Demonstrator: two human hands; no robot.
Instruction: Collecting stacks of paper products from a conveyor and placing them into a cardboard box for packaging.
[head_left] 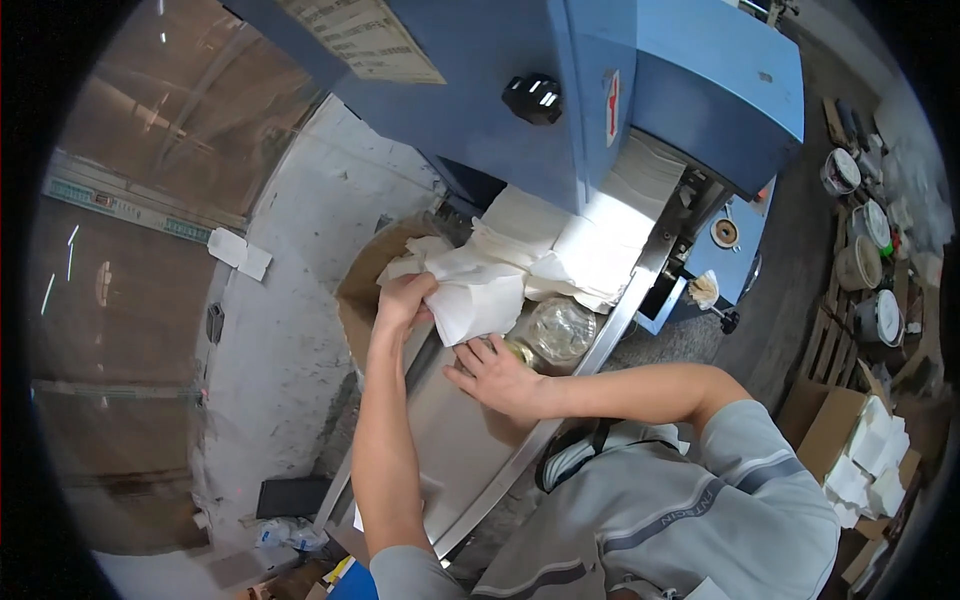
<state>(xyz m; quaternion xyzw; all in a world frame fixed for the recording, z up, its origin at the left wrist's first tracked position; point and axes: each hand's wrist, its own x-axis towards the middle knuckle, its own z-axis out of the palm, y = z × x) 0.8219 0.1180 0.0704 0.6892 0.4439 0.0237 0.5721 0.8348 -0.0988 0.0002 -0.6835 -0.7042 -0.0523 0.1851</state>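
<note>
White paper sheets fan out at the end of a loose stack lying under the blue machine. My left hand is closed on the left edge of these sheets, lifting them a little. At their lower edge is my right hand, fingers apart above the metal tray. Whether its fingertips touch the paper, I cannot tell. Beside my right hand, a clear round jar-like thing rests against the tray's right rail. A small yellowish thing between them is partly hidden.
The blue machine with a black knob stands over the tray's far end. A cardboard box sits left of the sheets. White tubs line the right, above a carton of paper scraps.
</note>
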